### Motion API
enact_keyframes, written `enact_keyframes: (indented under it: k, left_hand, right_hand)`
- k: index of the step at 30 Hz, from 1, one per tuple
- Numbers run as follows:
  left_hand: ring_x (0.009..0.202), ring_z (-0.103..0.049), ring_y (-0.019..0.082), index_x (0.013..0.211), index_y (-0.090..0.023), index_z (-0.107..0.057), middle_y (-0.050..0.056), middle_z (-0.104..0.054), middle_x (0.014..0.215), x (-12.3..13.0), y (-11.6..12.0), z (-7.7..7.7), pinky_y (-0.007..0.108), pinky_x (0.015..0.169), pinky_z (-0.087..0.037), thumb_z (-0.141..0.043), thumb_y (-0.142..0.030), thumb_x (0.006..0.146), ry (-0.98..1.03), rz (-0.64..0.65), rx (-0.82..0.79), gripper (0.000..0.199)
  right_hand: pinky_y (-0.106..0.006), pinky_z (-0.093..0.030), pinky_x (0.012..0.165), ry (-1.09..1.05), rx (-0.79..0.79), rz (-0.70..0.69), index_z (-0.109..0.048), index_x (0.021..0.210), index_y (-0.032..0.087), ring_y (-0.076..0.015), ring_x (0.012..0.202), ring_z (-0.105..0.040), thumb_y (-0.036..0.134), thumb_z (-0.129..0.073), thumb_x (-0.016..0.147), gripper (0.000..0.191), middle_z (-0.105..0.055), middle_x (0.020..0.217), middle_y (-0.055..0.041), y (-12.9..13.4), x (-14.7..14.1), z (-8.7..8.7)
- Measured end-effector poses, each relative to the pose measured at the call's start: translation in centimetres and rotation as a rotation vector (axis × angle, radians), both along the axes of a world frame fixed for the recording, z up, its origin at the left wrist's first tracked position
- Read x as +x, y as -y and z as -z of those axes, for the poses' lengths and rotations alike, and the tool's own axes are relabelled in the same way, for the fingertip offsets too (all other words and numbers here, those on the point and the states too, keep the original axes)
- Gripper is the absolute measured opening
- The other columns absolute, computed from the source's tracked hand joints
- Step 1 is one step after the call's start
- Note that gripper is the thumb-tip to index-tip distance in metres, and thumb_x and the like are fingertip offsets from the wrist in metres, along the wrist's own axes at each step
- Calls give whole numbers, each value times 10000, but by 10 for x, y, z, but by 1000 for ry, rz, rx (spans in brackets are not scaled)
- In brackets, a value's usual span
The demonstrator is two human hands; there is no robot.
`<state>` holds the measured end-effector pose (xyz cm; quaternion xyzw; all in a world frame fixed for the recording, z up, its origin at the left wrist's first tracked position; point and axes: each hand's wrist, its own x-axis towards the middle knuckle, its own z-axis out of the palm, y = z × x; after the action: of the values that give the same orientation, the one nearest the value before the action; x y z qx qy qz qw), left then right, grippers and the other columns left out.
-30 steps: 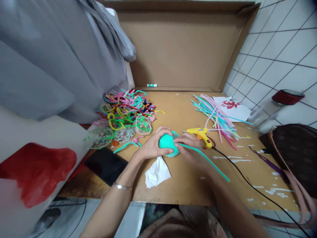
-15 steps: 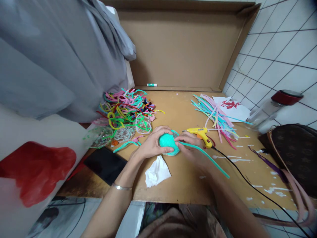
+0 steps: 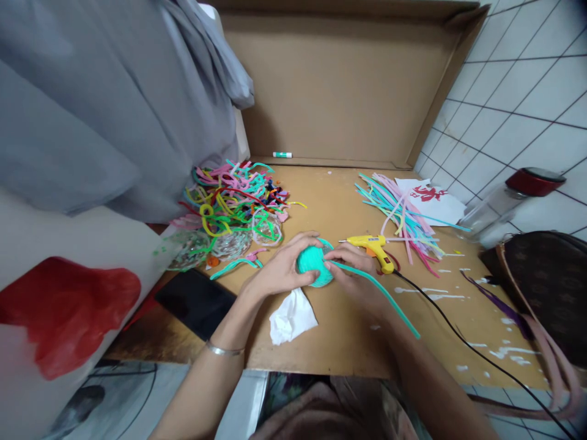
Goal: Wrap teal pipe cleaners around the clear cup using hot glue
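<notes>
A round ball (image 3: 310,264), wrapped in turquoise pipe cleaner, sits in my left hand (image 3: 285,264), whose fingers and thumb curve around its left side. At its right side my right hand (image 3: 355,272) pinches a turquoise pipe cleaner (image 3: 378,287) against the surface. The strip's loose end trails down to the right over my right forearm. Near the top right of the ball a small greyish patch shows between the turquoise. Just beyond my right hand lies a yellow hot glue gun (image 3: 373,247), its nozzle pointing left. A crumpled white tissue (image 3: 291,318) rests below the ball.
Tangled colourful pipe cleaners (image 3: 229,201) heap at the left, near a black tablet-like object (image 3: 195,302). Straight pipe cleaners (image 3: 398,214) lie at the back right. A glass bottle (image 3: 499,205) and brown bag (image 3: 545,287) stand right. A black cord (image 3: 452,324) crosses the table.
The loose end of the turquoise pipe cleaner has swung slightly left and down. Both hands keep nearly the same hold on the ball; the view has shifted slightly.
</notes>
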<state>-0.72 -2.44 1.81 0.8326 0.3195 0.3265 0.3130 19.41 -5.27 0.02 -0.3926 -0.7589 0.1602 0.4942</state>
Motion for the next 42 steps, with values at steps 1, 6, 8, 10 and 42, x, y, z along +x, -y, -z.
enact_keyframes:
  k: [1, 6, 8, 10, 42]
  left_hand:
    - [1356, -471, 337, 1225, -214, -556, 148, -501, 1436, 2, 1, 0, 513, 1130, -377, -719, -314, 762, -10, -9, 3, 501]
    - [1386, -432, 352, 1190, -208, -543, 167, -493, 1412, 9, 2, 5, 517, 1125, -379, -811, -465, 699, -31, -47, 12, 616]
    - [1383, -432, 345, 1185, -208, -540, 164, -487, 1411, 10, 0, 8, 505, 1125, -380, -821, -486, 682, -33, -56, 36, 640]
    - [1372, -441, 332, 1187, -208, -536, 158, -486, 1405, 10, -1, 11, 487, 1119, -388, -821, -480, 685, -35, -62, 54, 638]
    - [1206, -553, 277, 1105, -224, -457, 104, -528, 1319, 12, 0, 15, 414, 1019, -446, -853, -361, 650, 60, -83, -11, 618]
  right_hand:
    - [-274, -504, 680, -1, 3, 2, -674, 865, 234, -145, 770, -625, 275, -605, 878, 82, -657, 828, -16, 0, -1, 0]
    - [-287, -510, 691, 33, 19, 7, -674, 898, 244, -153, 780, -629, 289, -603, 887, 85, -662, 843, -20, 0, 0, 2]
    - [-289, -513, 700, 48, 19, 5, -673, 914, 247, -157, 800, -633, 285, -601, 893, 84, -662, 854, -21, 1, 1, 3]
    - [-286, -513, 704, 53, 14, 6, -672, 925, 245, -155, 812, -632, 275, -607, 893, 79, -659, 863, -19, 1, 1, 5]
    - [-281, -506, 724, 10, 4, 1, -698, 930, 243, -144, 807, -627, 279, -614, 899, 97, -672, 881, -17, -1, 0, 10]
